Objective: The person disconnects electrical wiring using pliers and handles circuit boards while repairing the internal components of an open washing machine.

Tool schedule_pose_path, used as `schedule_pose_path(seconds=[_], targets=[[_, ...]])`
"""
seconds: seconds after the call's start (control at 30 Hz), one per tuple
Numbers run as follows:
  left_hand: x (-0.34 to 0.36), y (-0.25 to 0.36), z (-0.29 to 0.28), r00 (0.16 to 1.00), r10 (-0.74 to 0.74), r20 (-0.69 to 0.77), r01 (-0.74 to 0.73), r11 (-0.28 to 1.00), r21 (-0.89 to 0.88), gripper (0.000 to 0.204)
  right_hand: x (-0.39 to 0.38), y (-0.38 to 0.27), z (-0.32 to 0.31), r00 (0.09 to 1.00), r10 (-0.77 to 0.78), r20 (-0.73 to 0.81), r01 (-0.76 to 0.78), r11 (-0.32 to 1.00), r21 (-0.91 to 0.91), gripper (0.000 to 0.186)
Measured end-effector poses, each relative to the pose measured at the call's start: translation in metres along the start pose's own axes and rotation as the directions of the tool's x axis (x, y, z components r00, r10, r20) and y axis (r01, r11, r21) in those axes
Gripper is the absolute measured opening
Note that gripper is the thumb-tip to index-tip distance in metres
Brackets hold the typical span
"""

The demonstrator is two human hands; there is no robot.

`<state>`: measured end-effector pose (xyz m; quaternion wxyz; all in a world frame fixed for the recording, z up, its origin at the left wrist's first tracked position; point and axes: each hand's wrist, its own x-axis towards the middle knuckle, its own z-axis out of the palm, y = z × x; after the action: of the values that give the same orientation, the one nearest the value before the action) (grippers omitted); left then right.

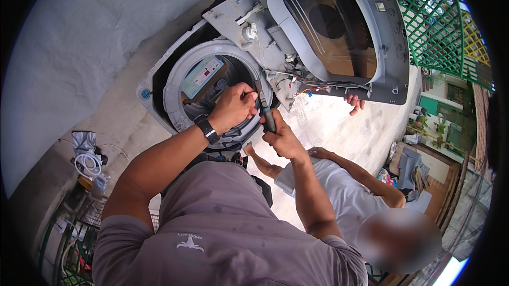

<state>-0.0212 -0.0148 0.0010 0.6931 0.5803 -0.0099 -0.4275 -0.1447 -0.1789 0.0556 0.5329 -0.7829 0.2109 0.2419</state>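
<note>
The metal head of the grey-and-teal-handled pliers (pixel 269 120) lies just right of my left fingertips, above the right rim of the round grey plastic tub (pixel 183 60). The tool's long axis runs from near to far, its far end leaning a little left. My right hand (pixel 286 138) is closed around the handles at their near end; my left hand (pixel 234 108) is the one nearer the metal head. Its thumb and fingers are drawn together in a narrow pinch, and a thin green strand, perhaps a wire (pixel 243 92), shows at them; I cannot tell how firmly I have it, nor whether the plier jaws are parted.

Far and right of my hands, the big grey machine top panel with a dark window (pixel 392 66) stands tipped up, and a bundle of red, orange, blue and black wires (pixel 305 83) hangs along its near side. That panel and its wiring crowd the far-right side of the tool, while the tub's rim sits beneath my hands. Inside the tub, left and far, lies a white-and-blue printed sheet (pixel 204 74).

Another person's fingers (pixel 355 104) show at the panel's near edge. A co-worker in a white shirt (pixel 342 185) is near and right of my right forearm. Well left, a coiled white hose (pixel 87 164) lies apart from my hands.
</note>
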Motion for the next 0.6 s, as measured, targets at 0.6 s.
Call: schedule_pose_path(seconds=[0.6], targets=[[-0.0009,-0.0037,-0.0001,0.999,0.049,0.013,-0.049,0.998,-0.039,0.017,0.0010,0.0005,0.0002,0.998,-0.058,-0.020,0.058,0.998,0.034,0.041]])
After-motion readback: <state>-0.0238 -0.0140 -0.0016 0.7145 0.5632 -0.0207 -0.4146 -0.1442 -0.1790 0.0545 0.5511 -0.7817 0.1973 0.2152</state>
